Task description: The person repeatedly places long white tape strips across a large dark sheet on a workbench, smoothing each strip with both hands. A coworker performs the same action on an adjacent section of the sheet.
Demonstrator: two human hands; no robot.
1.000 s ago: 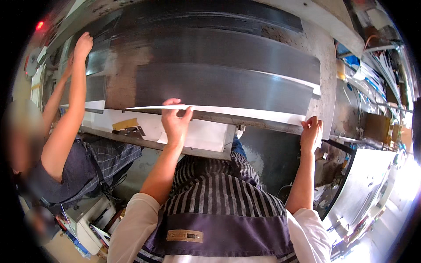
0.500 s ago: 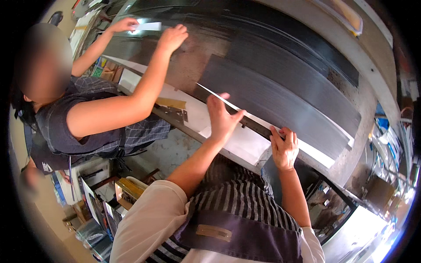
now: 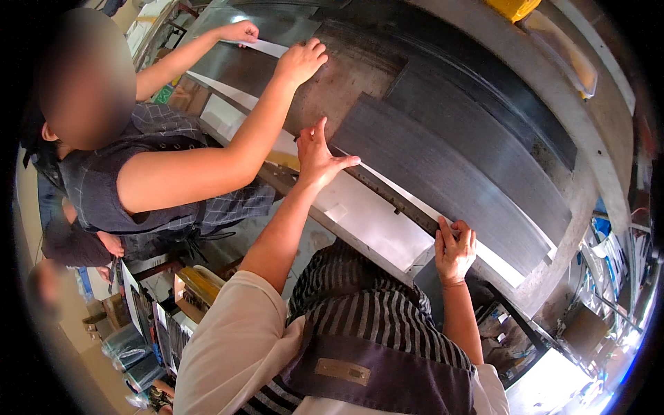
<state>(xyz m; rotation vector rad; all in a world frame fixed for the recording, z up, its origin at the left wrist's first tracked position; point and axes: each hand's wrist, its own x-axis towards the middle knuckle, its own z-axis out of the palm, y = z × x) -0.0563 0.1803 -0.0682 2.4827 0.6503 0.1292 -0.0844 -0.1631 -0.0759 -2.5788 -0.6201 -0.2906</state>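
My left hand [image 3: 318, 160] has its fingers spread. Its thumb reaches right to the near end of a long dark sheet [image 3: 443, 180]. Along that sheet's near edge runs a narrow white strip [image 3: 508, 270], beside a dark straight bar [image 3: 387, 194]. My right hand [image 3: 454, 256] has bent fingers closed at the strip's edge, near its right part; the fingertips' exact grip is partly hidden. At left a co-worker's two hands, the nearer hand [image 3: 302, 62] and the farther hand [image 3: 238, 32], are at another white strip [image 3: 268, 47].
A second dark sheet [image 3: 484, 124] lies behind the first on the worktable [image 3: 346, 76]. White paper [image 3: 377, 218] lies along the near table edge. The co-worker's arm [image 3: 200, 173] reaches across at left. A yellow thing [image 3: 513, 7] is at the far right.
My left hand has slid left along the edge and now stretches its fingers upward. My right hand stays at the strip. The co-worker's hands and strip appear farther right, and the view has shifted.
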